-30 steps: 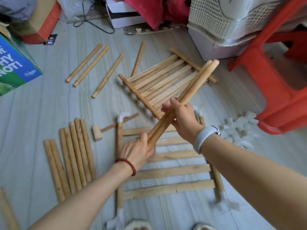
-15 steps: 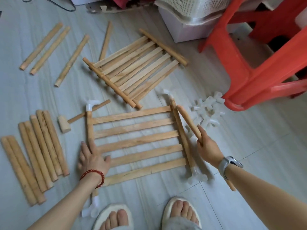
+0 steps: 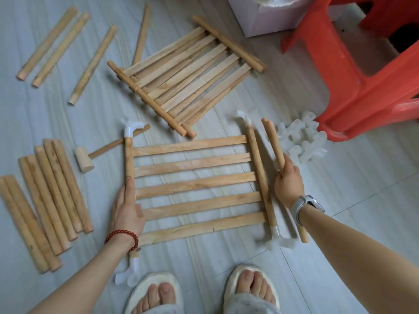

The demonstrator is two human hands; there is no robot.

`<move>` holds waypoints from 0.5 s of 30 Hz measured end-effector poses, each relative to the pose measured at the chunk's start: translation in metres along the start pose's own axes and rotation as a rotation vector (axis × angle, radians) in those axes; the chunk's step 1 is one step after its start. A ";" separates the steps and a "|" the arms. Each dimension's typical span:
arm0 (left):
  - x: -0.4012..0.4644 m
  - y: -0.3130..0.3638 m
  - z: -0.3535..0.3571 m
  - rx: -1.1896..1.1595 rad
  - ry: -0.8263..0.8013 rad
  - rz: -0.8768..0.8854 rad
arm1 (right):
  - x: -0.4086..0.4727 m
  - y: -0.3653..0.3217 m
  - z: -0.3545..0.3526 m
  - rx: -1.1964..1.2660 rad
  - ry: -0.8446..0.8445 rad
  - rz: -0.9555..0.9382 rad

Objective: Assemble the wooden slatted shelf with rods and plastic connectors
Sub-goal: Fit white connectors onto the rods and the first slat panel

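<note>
A: Left hand (image 3: 128, 209) now lies flat on the floor-laid slatted panel (image 3: 195, 184); right hand (image 3: 288, 181) grips two rods (image 3: 273, 143) beside it.

B: Steady it, seat each rod squarely into a corner connector (image 3: 277, 240).

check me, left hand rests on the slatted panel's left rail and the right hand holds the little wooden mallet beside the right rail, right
Not quite. In the head view the right hand holds rods, not the mallet, which lies untouched on the floor. The left hand does rest on the slatted panel.
</note>
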State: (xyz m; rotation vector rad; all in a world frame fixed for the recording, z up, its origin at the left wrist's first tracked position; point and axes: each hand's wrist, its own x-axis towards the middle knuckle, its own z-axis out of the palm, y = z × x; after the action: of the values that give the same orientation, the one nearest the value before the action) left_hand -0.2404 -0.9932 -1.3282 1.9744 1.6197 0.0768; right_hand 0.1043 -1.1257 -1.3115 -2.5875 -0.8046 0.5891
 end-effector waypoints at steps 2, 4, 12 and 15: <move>-0.001 0.001 0.000 -0.072 -0.003 0.002 | 0.009 0.002 -0.002 -0.049 0.002 0.031; -0.004 0.004 0.001 -0.162 0.043 -0.104 | 0.012 0.006 -0.004 -0.091 -0.005 0.036; -0.038 0.003 -0.006 -0.102 -0.181 -0.404 | -0.030 0.009 -0.015 -0.250 -0.072 -0.065; -0.047 0.015 -0.021 -0.203 -0.183 -0.387 | -0.063 -0.017 -0.029 -0.372 -0.128 -0.244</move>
State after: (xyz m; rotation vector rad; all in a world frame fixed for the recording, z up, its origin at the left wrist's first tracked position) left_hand -0.2475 -1.0298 -1.2894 1.4468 1.7641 -0.0842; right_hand 0.0637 -1.1568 -1.2619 -2.7319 -1.3643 0.5808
